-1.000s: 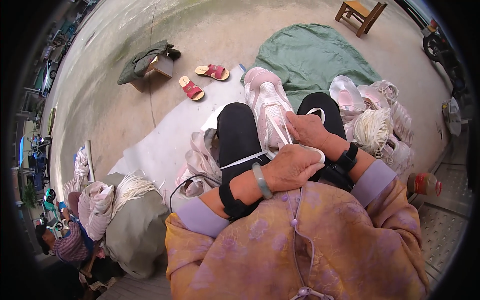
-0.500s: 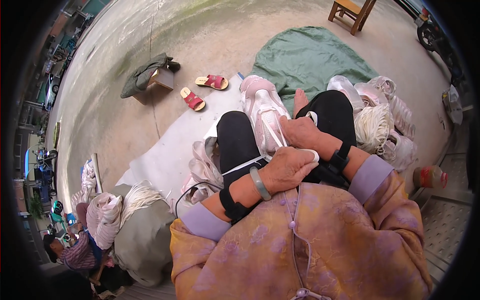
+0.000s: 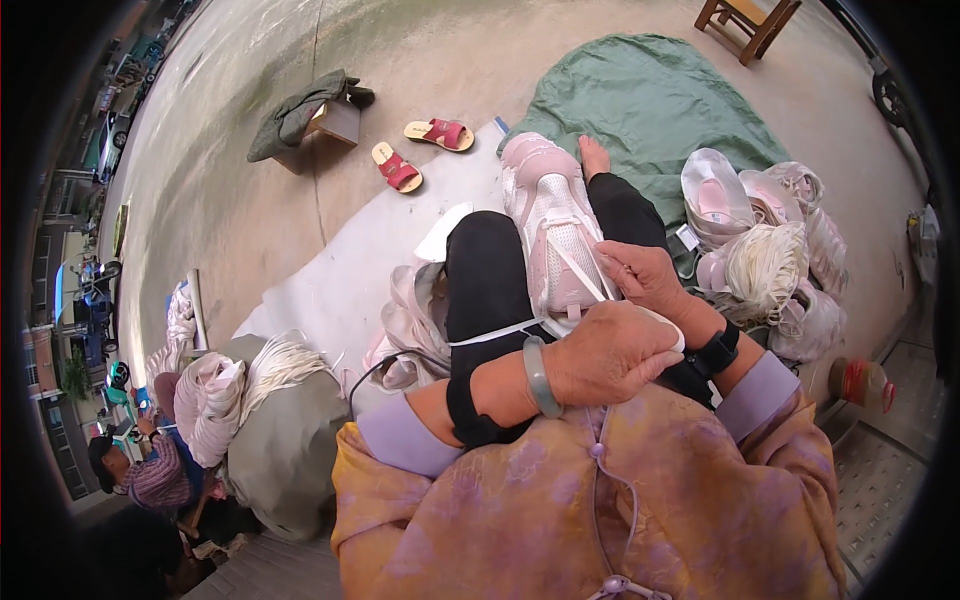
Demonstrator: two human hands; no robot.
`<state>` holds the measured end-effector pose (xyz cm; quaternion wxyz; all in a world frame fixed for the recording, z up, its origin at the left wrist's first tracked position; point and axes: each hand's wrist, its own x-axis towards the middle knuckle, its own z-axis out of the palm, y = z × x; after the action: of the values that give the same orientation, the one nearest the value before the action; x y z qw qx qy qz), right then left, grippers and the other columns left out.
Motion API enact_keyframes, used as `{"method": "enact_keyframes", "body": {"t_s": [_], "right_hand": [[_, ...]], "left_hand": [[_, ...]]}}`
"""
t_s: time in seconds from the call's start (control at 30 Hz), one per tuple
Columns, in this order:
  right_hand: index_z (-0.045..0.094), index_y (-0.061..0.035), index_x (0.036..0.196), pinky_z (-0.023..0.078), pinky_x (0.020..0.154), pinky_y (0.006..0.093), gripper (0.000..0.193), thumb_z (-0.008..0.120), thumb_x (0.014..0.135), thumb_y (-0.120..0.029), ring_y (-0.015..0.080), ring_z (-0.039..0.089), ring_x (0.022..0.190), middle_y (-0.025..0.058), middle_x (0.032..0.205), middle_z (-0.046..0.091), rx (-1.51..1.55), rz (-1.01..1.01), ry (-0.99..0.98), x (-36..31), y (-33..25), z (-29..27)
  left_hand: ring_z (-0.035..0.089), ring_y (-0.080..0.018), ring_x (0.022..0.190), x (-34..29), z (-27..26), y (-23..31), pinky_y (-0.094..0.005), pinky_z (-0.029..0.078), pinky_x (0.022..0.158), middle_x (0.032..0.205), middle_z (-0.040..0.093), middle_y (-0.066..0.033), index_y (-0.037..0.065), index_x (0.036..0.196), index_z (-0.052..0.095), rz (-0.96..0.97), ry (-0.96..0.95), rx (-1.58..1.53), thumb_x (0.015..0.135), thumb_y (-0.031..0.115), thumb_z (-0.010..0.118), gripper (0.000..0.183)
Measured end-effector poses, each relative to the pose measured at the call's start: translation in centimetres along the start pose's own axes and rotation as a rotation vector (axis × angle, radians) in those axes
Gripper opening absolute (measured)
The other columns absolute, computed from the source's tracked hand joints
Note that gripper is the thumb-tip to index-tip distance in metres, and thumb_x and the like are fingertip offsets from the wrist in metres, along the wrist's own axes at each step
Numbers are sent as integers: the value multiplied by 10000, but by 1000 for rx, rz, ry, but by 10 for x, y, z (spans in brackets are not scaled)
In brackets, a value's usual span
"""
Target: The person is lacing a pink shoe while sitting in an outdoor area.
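Note:
A pink and white sneaker (image 3: 545, 205) lies between my knees, toe pointing away, with a white shoelace (image 3: 572, 262) threaded at its tongue. The lace runs back toward my left hand (image 3: 612, 352), which is closed in a fist around it and crosses in front of my right wrist. Something white shows at the fist's edge; its kind is unclear. My right hand (image 3: 645, 275) is beside the sneaker's opening, finger and thumb pinched together near the lace; what they hold is hidden. Another white strand (image 3: 495, 333) lies across my left thigh.
More pink shoes (image 3: 718, 200) and a bundle of white laces (image 3: 765, 265) lie at my right, near a green cloth (image 3: 640, 90). Red slippers (image 3: 440, 134) and a cloth-draped box (image 3: 335, 125) are ahead. At far left a person (image 3: 150, 470) sits near hanging laces (image 3: 285, 365).
My left fist has moved right and slightly toward me, drawing away from the sneaker. My right hand has shifted right. The view has also shifted a little.

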<state>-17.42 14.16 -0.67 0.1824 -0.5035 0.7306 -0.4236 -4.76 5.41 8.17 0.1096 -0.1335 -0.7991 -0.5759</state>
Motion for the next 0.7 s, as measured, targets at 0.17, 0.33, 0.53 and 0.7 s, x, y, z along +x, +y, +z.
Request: {"method": "enact_keyframes", "body": {"t_s": [0.17,0.33,0.53,0.7], "right_hand": [[634,-99,960,432,500,299,288,671,685,-175,237,573,592,60,648,555,-64,-100,-250,-7,-5,-14],[561,-132,1133,445,513,307,456,677,695,-179,235,577,599,54,707,571,-46,-165,-225,-8,-4,-2],[506,-115,1204,451,509,305,473,653,762,-202,248,582,588,69,756,595,-59,-220,-112,-8,-5,10],[500,-92,1214,456,515,306,478,656,774,-198,249,591,598,116,736,600,-168,62,-318,-5,-19,8]], "left_hand": [[499,-318,631,3,5,1,-384,389,576,659,520,-109,51,729,535,64,88,-7,791,127,577,106],[515,-324,654,9,8,0,-391,402,605,679,534,-107,57,744,548,109,35,37,773,102,557,54],[519,-326,662,6,9,-1,-394,405,608,670,533,-113,51,727,539,127,44,32,731,91,569,50],[518,-329,665,8,7,2,-397,404,612,677,534,-116,49,725,539,152,78,18,718,86,575,52]]}}
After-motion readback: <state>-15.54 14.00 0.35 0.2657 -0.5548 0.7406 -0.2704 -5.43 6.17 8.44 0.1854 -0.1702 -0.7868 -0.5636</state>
